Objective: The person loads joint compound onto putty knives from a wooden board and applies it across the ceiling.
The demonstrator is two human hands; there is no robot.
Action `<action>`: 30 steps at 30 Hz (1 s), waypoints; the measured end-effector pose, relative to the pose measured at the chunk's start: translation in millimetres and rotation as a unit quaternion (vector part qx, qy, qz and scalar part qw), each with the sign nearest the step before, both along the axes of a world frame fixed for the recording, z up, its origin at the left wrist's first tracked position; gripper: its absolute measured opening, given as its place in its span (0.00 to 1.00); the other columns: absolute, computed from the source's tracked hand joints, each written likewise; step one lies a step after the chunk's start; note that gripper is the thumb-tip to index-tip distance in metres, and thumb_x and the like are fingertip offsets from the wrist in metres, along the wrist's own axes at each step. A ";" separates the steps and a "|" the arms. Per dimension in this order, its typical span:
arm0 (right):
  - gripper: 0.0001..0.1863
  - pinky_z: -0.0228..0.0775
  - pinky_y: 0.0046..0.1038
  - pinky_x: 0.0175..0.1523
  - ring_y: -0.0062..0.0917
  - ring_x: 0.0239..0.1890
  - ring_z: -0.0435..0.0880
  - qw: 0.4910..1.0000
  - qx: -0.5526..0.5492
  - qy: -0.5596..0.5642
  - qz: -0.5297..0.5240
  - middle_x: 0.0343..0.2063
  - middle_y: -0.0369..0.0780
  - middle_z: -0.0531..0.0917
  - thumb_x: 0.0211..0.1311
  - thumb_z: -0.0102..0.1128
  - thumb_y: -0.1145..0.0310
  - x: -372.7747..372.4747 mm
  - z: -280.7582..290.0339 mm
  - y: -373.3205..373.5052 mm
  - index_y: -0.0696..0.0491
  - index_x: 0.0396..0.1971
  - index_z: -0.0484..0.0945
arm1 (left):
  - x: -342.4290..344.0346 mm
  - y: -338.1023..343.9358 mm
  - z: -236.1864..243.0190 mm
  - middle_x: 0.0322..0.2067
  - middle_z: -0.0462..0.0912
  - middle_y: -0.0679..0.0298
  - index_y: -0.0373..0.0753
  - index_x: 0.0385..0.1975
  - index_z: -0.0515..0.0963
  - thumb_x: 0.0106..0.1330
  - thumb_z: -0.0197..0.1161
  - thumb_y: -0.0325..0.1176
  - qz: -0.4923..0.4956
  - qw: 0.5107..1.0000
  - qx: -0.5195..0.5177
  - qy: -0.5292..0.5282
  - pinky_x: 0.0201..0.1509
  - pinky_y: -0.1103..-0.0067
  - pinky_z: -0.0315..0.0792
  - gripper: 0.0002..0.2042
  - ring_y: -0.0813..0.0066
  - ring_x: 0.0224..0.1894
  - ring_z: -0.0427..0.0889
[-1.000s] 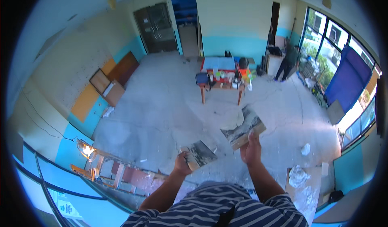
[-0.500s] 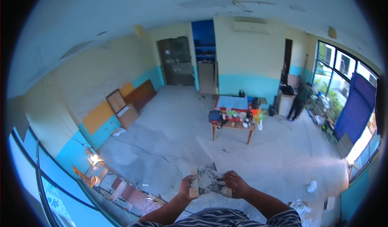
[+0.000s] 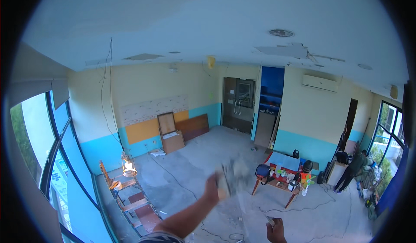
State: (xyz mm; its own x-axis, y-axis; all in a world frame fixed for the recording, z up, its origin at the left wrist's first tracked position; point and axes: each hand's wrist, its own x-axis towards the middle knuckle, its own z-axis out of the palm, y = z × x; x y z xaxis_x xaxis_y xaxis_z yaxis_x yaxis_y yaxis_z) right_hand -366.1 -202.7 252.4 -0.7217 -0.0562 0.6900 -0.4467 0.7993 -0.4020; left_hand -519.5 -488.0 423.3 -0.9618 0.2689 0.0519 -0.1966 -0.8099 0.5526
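My left hand (image 3: pixel 211 190) is raised in front of me, its fingers closed around the pale wooden edge of a wide plastering blade (image 3: pixel 237 176). The blade is grey, smeared with filler and blurred by motion. Lower and to the right, my right hand (image 3: pixel 276 231) is closed on a putty knife (image 3: pixel 270 220); only a pale end and a thin part of it show beyond the fingers. The two hands are apart, and the right forearm is mostly cut off by the lower edge.
A wooden ladder (image 3: pixel 132 206) with a lit lamp (image 3: pixel 129 168) stands at the left by the windows. A cluttered table (image 3: pixel 274 183) is ahead on the right. Beyond it, a person (image 3: pixel 350 173) stands near a cabinet. Cables (image 3: pixel 182 186) run over the dusty floor. Boards (image 3: pixel 195 127) lean against the wall.
My view has tilted up and turned left. The hands, together at the blade before, have separated: the left has lifted the plastering blade, and the right has moved down and right with the putty knife.
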 end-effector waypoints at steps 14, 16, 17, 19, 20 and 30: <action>0.17 0.69 0.43 0.42 0.50 0.37 0.75 0.877 -0.049 -0.323 -0.352 0.36 0.56 0.77 0.65 0.51 0.64 156.6 -154.6 55.8 0.62 0.46 0.71 | -103.6 -81.1 475.0 0.51 0.71 0.59 0.39 0.54 0.66 0.67 0.50 0.36 0.134 0.837 0.260 0.462 0.55 0.62 0.72 0.18 0.60 0.51 0.75; 0.17 0.69 0.43 0.42 0.50 0.37 0.76 0.871 -0.049 -0.329 -0.361 0.36 0.56 0.77 0.65 0.51 0.64 160.8 -156.0 52.8 0.62 0.47 0.71 | -99.3 -75.9 498.3 0.52 0.69 0.56 0.37 0.57 0.62 0.68 0.50 0.35 0.165 0.844 0.276 0.430 0.53 0.62 0.76 0.19 0.58 0.51 0.74; 0.17 0.70 0.43 0.42 0.49 0.37 0.76 0.869 -0.051 -0.329 -0.366 0.36 0.55 0.77 0.65 0.50 0.64 160.3 -155.7 51.6 0.62 0.47 0.71 | -99.1 -76.3 505.7 0.52 0.69 0.56 0.37 0.57 0.62 0.68 0.50 0.35 0.162 0.844 0.276 0.430 0.53 0.62 0.76 0.19 0.58 0.51 0.74; 0.17 0.70 0.43 0.42 0.49 0.38 0.76 0.866 -0.051 -0.332 -0.370 0.36 0.55 0.78 0.65 0.50 0.64 158.8 -157.4 49.8 0.61 0.47 0.71 | -97.8 -77.4 517.1 0.53 0.68 0.54 0.35 0.58 0.60 0.69 0.50 0.35 0.169 0.841 0.280 0.431 0.50 0.63 0.79 0.20 0.56 0.51 0.74; 0.17 0.70 0.43 0.42 0.49 0.38 0.76 0.865 -0.052 -0.332 -0.372 0.36 0.55 0.78 0.65 0.50 0.64 157.8 -157.9 49.1 0.61 0.47 0.71 | -96.8 -77.5 522.0 0.53 0.68 0.54 0.35 0.58 0.60 0.69 0.50 0.35 0.166 0.840 0.281 0.433 0.50 0.63 0.79 0.20 0.56 0.51 0.74; 0.17 0.70 0.42 0.42 0.47 0.38 0.77 0.879 -0.061 -0.325 -0.344 0.36 0.53 0.78 0.65 0.50 0.64 126.7 -158.9 46.7 0.60 0.47 0.71 | -42.9 -104.6 546.9 0.53 0.67 0.51 0.30 0.56 0.59 0.71 0.43 0.35 0.185 0.831 0.238 0.468 0.52 0.63 0.80 0.19 0.54 0.53 0.73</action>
